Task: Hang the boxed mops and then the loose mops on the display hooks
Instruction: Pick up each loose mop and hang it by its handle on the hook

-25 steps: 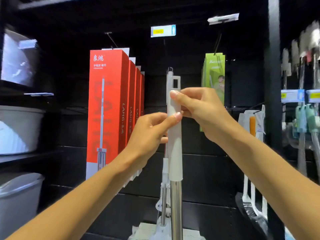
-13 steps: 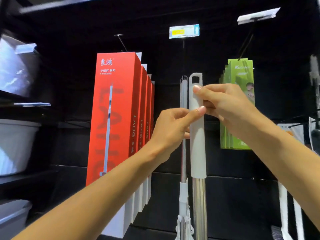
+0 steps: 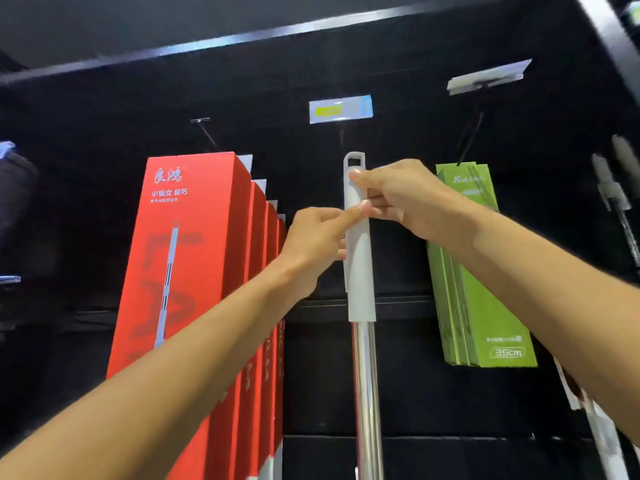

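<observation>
Loose-mop step: both hands, left [image 3: 313, 237] and right [image 3: 398, 195], pinch the mop [image 3: 358, 258] grip. Next, its loop must rise to the hook [image 3: 341, 138] at 12 o'clock

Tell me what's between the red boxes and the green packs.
In the head view, the loose mop handle stands between the red boxes and the green packs, gripped by both hands.

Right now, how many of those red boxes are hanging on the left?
4 that I can make out: the front red box, a second close behind it, a third, and the edge of a fourth. More may be hidden behind.
</observation>
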